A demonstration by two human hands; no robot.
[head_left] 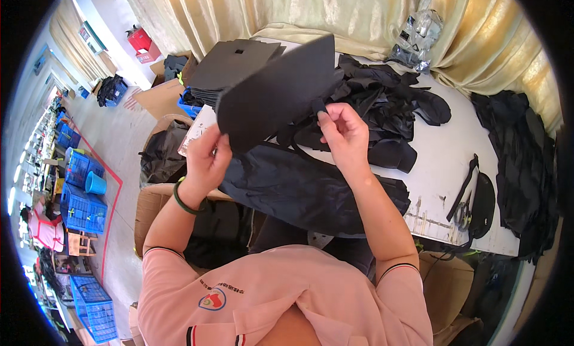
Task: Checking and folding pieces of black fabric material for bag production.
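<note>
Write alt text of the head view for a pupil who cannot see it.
A person's left hand holds up a flat black panel while the right hand pinches a narrow black strip beside it, above a white table piled with black fabric. Cream curtains hang behind.

Matt panel (272, 98), glossy plastic bag (418, 38)

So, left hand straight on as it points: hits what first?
The left hand would first meet the black panel it pinches by the near left edge; past that, possibly the stack of dark panels, though depth is unclear.
</note>
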